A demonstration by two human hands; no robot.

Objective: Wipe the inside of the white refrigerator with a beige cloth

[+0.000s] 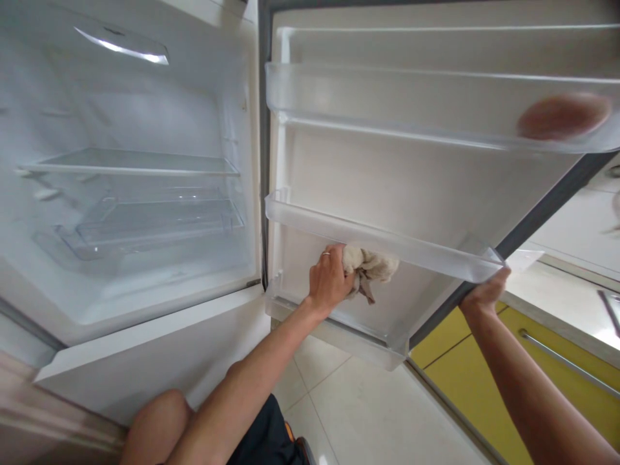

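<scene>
Loosely bunched, a beige and grey-brown fabric cloth (369, 268) is gripped in the left hand (332, 278), just under the middle bin of an open fridge door. Fingers curl round its left end, so that part is hidden; the rest puffs out to the right, a darker tail hanging below. Whether it presses the door's inner panel is hard to tell. A thin ring shows on this hand.

The right hand (484, 292) is against the outer edge of the white, grey-sealed fridge door (387, 174), by the right end of the long, clear plastic middle bin (378, 232). Most of its fingers are out of sight, so I cannot tell how tightly they close.

Below the cloth runs a clear plastic lower bin (339, 339), its left part soft in outline. Across the top, a clear plastic upper bin (387, 103) carries a reddish-brown oval thing (564, 116), too blurred to identify.

Left of the door, the fridge interior holds a flat glass shelf (140, 161) above a clear plastic tray (159, 219), whose edges blend into the pale walls; a curved lamp (123, 48) glows overhead.

At right, behind the door, stand yellow cabinet fronts (460, 374) beneath a pale table (562, 297), where a dark object (609, 310) is cut off by the frame. Cream floor tiles (353, 400) show below, beside a partly hidden bare knee (159, 416).
</scene>
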